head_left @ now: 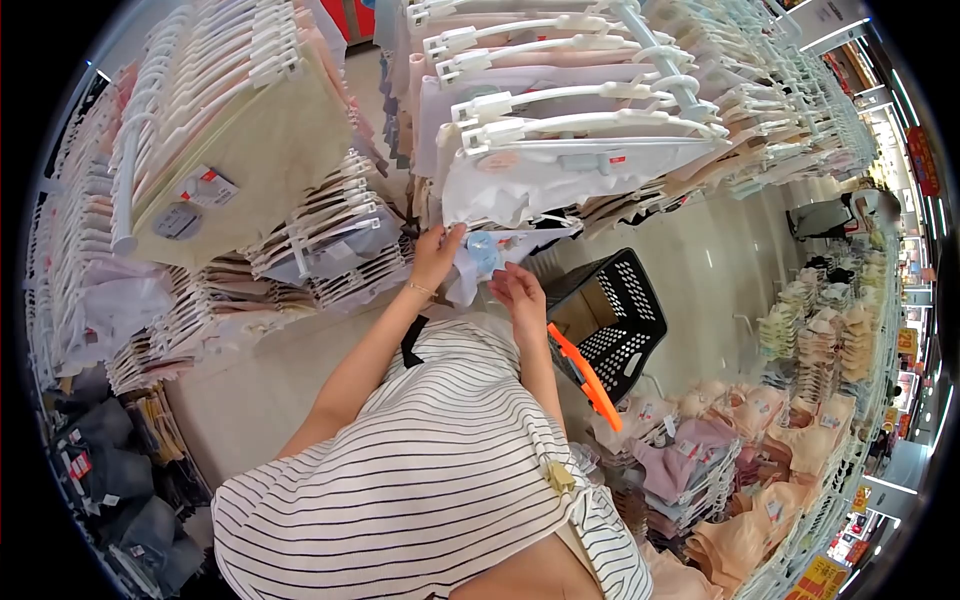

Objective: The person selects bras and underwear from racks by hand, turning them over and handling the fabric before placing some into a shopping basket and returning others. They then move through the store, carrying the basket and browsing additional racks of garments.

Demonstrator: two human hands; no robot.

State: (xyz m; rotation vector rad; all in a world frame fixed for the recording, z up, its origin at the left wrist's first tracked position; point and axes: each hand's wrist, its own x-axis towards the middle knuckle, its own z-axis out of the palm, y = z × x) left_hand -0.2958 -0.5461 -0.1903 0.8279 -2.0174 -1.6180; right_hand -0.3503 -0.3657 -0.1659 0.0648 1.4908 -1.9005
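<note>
Low on the rack in front of me hangs a pair of pale briefs (466, 268) with a light blue print. My left hand (436, 254) is closed on its left upper edge, fingers pinched together. At the right side of the same briefs is my right hand (521, 294), its fingers bent and fingertips pinched at the fabric edge. Just above hang white briefs (580, 180) on a white clip hanger (590, 127), with a tag on the front.
A black shopping basket (620, 320) with an orange handle (585, 378) stands on the floor to my right. Cream briefs (250, 160) hang from a rack at left. Bras (740, 500) fill the lower right. A person (845, 215) is farther back at right.
</note>
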